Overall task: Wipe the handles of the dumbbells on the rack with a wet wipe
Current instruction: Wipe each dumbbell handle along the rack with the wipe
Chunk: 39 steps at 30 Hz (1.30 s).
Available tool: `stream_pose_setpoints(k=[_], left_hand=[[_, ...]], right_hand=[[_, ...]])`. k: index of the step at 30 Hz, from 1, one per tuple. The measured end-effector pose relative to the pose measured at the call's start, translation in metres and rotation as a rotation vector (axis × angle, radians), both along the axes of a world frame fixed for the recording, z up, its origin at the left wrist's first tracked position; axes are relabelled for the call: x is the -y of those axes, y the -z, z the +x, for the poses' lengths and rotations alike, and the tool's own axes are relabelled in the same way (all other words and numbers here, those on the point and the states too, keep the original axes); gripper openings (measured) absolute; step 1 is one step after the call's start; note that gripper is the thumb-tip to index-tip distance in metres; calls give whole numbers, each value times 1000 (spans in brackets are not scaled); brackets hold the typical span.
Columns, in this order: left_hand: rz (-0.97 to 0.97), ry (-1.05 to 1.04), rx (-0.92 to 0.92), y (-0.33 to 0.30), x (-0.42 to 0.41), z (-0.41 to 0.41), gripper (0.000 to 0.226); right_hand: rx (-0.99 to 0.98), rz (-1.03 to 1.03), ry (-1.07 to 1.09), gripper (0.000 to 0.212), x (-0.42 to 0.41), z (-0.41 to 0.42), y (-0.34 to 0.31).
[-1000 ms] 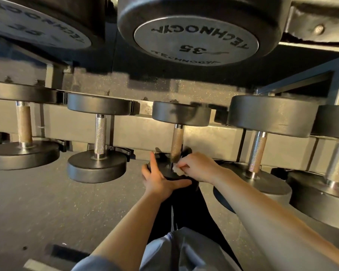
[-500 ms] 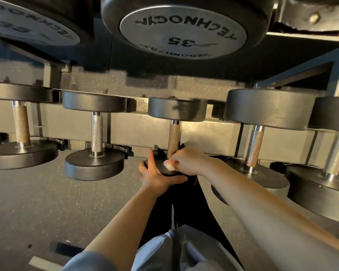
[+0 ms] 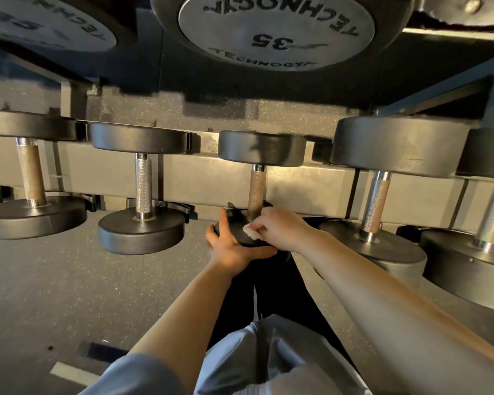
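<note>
A row of black dumbbells lies on the lower shelf of the grey rack (image 3: 200, 183), handles pointing toward me. The middle dumbbell has a brownish knurled handle (image 3: 256, 189). My right hand (image 3: 280, 228) pinches a white wet wipe (image 3: 252, 232) at the near base of that handle, against the near head (image 3: 234, 233). My left hand (image 3: 231, 246) cups that near head from the left and below, index finger straight up along its side, thumb stretched under it.
Neighbouring dumbbells have steel handles, one to the left (image 3: 143, 186) and one to the right (image 3: 375, 201). A large "35" dumbbell head (image 3: 277, 27) hangs overhead on the upper shelf. Speckled rubber floor (image 3: 54, 280) spreads at lower left. My legs fill the lower centre.
My right hand with the wipe stays at the near end of the middle handle, shifting only slightly. The left hand keeps its hold on the near head. The view drifted a little.
</note>
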<state>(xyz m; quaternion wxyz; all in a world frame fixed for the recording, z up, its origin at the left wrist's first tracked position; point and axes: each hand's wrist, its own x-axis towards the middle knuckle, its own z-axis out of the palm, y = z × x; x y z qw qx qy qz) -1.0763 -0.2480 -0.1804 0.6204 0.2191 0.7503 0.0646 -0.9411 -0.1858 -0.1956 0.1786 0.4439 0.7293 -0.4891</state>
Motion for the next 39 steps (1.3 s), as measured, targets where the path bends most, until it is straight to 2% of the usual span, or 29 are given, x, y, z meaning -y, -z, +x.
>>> stream_pose_setpoints(k=[2,3,8,10,12,15,17,19,21,24,26,28,31,35,39], left_hand=[[-12,1,8,-1,-1,0,142],[-15,6,12,0,-2,0,141],[2,9,-2,0,0,1,142],[10,0,-11,0,0,2,142],[4,0,-14,1,0,2,142],[-3,0,-12,2,0,2,141],[18,-5,-10,1,1,3,142],[35,-8,-10,0,1,3,143],[33,-4,-12,-2,0,3,141],[22,-10,-6,-3,0,4,140],[16,-12,-7,-3,0,4,140],[14,-1,-23,-4,0,5,139],[10,16,-36,-3,-1,4,140],[11,89,-82,-7,-4,7,136],[-3,111,-101,-7,-6,7,135]], right_hand=[[-38,-54,83,25,4,20,2],[-50,-74,200,24,8,28,2],[-115,-215,990,22,18,21,3],[-107,-204,1255,21,4,1,3],[-50,-195,1282,27,-7,-15,4],[3,-244,1127,31,-3,-21,5],[109,-233,857,26,9,-12,10],[269,-190,524,33,15,-9,14],[278,-190,483,34,12,-8,13],[29,-329,873,34,9,-5,4],[-80,-314,1022,37,6,-10,3],[-120,-216,1086,36,3,-23,6],[-196,-124,1271,19,-5,-40,9],[-235,-15,1462,34,-18,-43,13],[-229,-55,1660,36,-34,-46,5]])
